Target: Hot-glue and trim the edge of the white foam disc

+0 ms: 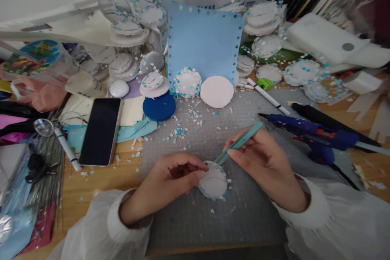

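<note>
with my right fingers (239, 157) i've got the turquoise tweezers (240, 140) pinched shut, thumb against one side, their tips down at the far rim of the small white disc (215, 185). my left fingers (193, 180) are bent in at that disc's left rim, thumb and index nearly together; i can't tell whether they pinch the rim or some tiny bit. the disc lies on the near middle of the grey cutting mat (183, 227), blue and white stars round its edge. loose stars (179, 132) are scattered over the mat's far left part. at the mat's far edge a light blue card (204, 40) stands upright, with a star-edged disc (187, 82) and a plain white oval (217, 91) at its foot. a dark blue round pad (159, 106) sits at the mat's far left corner. my phone (100, 132) lies left of the mat on the wooden tabletop (124, 187). over on the mat's right side is the blue glue gun (323, 134), a small red light showing on it
</note>
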`<state>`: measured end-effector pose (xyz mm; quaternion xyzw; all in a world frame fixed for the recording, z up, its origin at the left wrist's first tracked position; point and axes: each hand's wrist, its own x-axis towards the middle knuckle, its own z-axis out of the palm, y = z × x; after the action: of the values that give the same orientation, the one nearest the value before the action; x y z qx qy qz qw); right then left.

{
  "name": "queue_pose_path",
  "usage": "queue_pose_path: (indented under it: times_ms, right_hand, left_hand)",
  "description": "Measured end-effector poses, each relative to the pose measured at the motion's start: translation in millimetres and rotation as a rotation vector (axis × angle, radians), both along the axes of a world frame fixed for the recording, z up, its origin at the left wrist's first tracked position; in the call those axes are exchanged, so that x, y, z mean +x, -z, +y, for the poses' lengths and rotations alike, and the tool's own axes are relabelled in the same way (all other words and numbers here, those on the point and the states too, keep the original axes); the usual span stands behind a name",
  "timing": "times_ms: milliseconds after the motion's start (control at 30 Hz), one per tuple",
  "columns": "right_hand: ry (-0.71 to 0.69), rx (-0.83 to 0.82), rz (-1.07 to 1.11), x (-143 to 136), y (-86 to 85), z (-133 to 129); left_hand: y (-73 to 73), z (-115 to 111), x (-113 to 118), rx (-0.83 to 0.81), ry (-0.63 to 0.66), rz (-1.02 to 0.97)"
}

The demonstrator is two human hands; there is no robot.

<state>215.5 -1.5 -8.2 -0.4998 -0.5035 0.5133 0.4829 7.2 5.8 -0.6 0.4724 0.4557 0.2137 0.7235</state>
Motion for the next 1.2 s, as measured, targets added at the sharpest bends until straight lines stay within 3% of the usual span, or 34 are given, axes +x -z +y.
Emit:
queue_pose_path:
  times_ms: [867, 1033, 1200]
  right_hand:
    - [0.013, -0.017, -0.014, 0, -1.2, 1]
    - [0.041, 0.002, 0.083, 5, -2.3, 2]
    - [-0.061, -0.055, 0.326, 13, -6.6, 7]
  left_hand:
    - [-2.1, 0, 1, -0.031, -0.012, 0.008]
    - [-3.7, 2, 0, -0.063, -0.024, -0.019]
    - [-8.2, 2, 0, -0.032, -0.076, -0.075]
